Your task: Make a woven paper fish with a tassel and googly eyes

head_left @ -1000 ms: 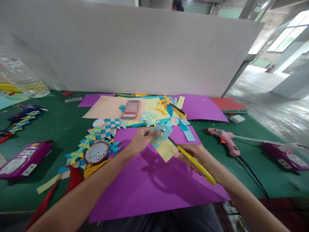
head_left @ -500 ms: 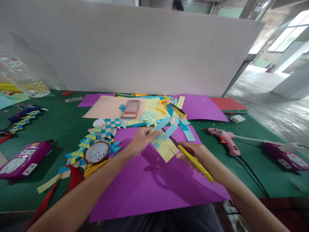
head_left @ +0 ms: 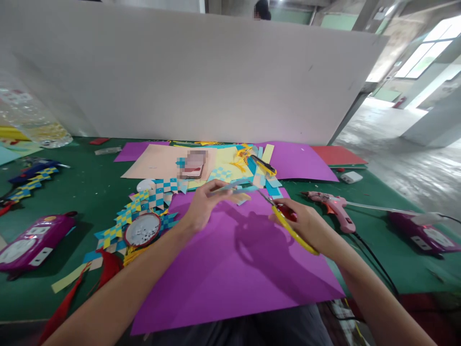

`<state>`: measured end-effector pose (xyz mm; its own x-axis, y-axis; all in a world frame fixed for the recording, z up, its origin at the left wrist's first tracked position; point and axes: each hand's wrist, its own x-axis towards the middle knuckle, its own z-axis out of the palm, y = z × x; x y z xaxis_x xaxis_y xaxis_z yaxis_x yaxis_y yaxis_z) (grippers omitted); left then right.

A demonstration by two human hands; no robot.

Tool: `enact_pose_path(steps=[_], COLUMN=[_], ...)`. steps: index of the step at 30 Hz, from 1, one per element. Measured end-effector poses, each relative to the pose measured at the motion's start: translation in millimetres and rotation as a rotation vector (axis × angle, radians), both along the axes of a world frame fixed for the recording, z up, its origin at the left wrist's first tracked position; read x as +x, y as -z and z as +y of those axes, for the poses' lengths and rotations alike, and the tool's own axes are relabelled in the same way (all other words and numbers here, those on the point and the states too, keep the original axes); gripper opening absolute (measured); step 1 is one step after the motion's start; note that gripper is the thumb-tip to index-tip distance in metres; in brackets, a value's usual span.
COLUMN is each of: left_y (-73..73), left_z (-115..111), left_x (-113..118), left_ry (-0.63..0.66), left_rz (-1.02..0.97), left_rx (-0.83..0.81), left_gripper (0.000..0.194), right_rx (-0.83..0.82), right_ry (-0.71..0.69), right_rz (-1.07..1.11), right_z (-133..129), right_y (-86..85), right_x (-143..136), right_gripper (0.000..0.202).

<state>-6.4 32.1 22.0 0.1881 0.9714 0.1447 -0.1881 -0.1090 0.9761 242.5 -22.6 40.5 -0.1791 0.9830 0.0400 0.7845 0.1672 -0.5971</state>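
Note:
My left hand is closed, pinching a woven paper piece of pale blue and yellow strips. The piece is tilted nearly edge-on, so most of its face is hidden. In my right hand is a pair of scissors with yellow handles, fingers through the loops. The blades point up and left, their tips close to the paper's right end; blur hides whether they touch it. Below both hands lies a large purple sheet.
Woven checkered strips and a white dish of small beads sit left of the purple sheet. A pink glue gun lies to the right. Behind are a utility knife and a phone. Purple power strips flank the sides.
My left hand has tipped the woven paper from face-up to nearly edge-on and shifted slightly left. The scissors have drawn back from between the strips, with their handles spread wider.

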Motion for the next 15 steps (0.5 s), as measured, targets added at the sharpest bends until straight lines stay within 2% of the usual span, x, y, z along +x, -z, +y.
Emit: enact_pose_path(steps=[3, 6, 11, 15], left_y=[-4.0, -7.6, -11.3, -13.1], left_z=[8.8, 17.5, 20.2, 19.3], left_x=[-6.5, -14.5, -20.8, -21.4], left_ry=[-0.095, -0.18, -0.202, -0.152], left_rz=[-0.303, -0.503, -0.531, -0.531], left_rx=[-0.044, -0.103, -0.135, -0.1], left_gripper=[0.016, 0.021, 0.03, 0.029], right_rx=[0.016, -0.017, -0.04, -0.043], right_ry=[-0.023, -0.122, -0.373, -0.365], right_rz=[-0.164, -0.233, -0.307, -0.483], right_z=[-0.5, -8.8, -21.8, -15.8], right_y=[9.2, 16.2, 11.8, -7.9], right_x=[-1.9, -4.0, -8.7, -15.2], right_gripper=[0.034, 0.039, 0.045, 0.035])
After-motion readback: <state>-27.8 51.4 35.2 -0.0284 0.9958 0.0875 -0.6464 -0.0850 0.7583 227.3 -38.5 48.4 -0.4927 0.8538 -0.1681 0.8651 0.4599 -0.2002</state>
